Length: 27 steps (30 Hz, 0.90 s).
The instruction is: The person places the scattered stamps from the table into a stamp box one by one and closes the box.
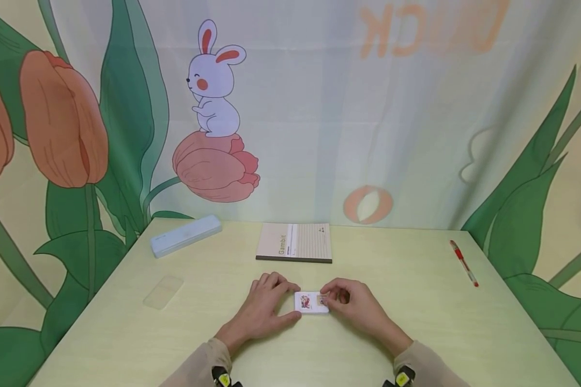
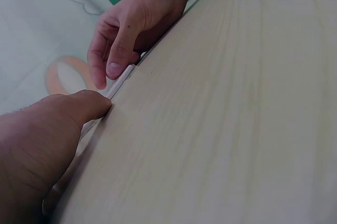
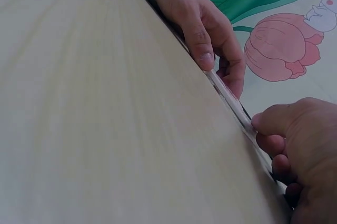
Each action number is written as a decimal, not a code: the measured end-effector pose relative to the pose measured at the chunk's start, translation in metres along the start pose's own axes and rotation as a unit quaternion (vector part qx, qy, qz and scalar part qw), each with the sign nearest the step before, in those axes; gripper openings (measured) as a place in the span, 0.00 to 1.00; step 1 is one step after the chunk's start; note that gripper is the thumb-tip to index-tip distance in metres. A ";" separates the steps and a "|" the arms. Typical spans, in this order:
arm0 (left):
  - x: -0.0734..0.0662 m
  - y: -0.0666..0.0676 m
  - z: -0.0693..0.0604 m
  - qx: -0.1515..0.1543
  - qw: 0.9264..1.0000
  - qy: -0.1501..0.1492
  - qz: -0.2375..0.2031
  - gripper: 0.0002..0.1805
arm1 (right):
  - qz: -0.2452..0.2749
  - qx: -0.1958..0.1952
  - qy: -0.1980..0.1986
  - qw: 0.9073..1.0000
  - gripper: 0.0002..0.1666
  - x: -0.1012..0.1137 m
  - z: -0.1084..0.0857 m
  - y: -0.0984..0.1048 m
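A small, flat white stack of cards (image 1: pixel 311 310) with printed pictures on top lies on the table between my two hands. My left hand (image 1: pixel 263 307) holds its left end, with the thumb at the near corner and a finger at the far corner. At the right end, my right hand (image 1: pixel 357 303) pinches with thumb and index finger, partly covering a small tan picture. In both wrist views, the white stack (image 2: pixel 120 81) (image 3: pixel 231 100) shows edge-on as a thin strip, so its top is hidden there.
Behind the hands lies a notebook (image 1: pixel 294 243). A pale blue pencil case (image 1: pixel 186 236) sits at the back left, with a clear plastic case (image 1: pixel 163 292) nearer me. To the far right is a red pen (image 1: pixel 463 263). A printed curtain (image 1: pixel 300 107) hangs behind the table.
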<state>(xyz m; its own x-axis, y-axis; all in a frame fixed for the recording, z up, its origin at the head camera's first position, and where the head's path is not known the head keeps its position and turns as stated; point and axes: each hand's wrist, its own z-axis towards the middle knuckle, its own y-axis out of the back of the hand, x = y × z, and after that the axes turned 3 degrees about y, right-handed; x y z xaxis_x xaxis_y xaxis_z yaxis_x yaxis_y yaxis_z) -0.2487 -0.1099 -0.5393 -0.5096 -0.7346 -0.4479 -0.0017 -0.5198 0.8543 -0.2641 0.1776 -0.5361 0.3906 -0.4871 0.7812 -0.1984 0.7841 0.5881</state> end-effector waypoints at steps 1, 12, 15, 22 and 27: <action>0.000 0.000 0.000 0.000 1.000 0.000 0.001 0.30 | -0.001 -0.001 0.000 1.000 0.06 0.000 0.000 0.000; 0.000 0.000 0.001 0.012 1.000 0.009 0.005 0.31 | -0.006 -0.007 -0.002 1.000 0.04 0.001 0.000 0.000; 0.000 0.001 0.001 0.011 1.000 0.008 0.005 0.30 | -0.003 -0.008 -0.009 1.000 0.04 0.001 0.000 0.000; 0.000 0.001 0.001 0.011 1.000 0.010 0.002 0.30 | 0.027 -0.018 -0.015 0.999 0.05 0.002 -0.001 0.004; 0.000 0.000 0.000 0.010 1.000 0.010 0.004 0.30 | 0.052 -0.039 -0.002 0.998 0.09 -0.001 -0.003 0.008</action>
<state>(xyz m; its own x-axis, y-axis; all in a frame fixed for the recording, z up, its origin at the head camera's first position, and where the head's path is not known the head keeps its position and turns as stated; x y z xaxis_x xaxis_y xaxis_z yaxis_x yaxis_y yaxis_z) -0.2491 -0.1098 -0.5392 -0.4929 -0.7469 -0.4464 -0.0144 -0.5059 0.8625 -0.2638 0.1858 -0.5324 0.3675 -0.4039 0.8377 -0.1660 0.8578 0.4864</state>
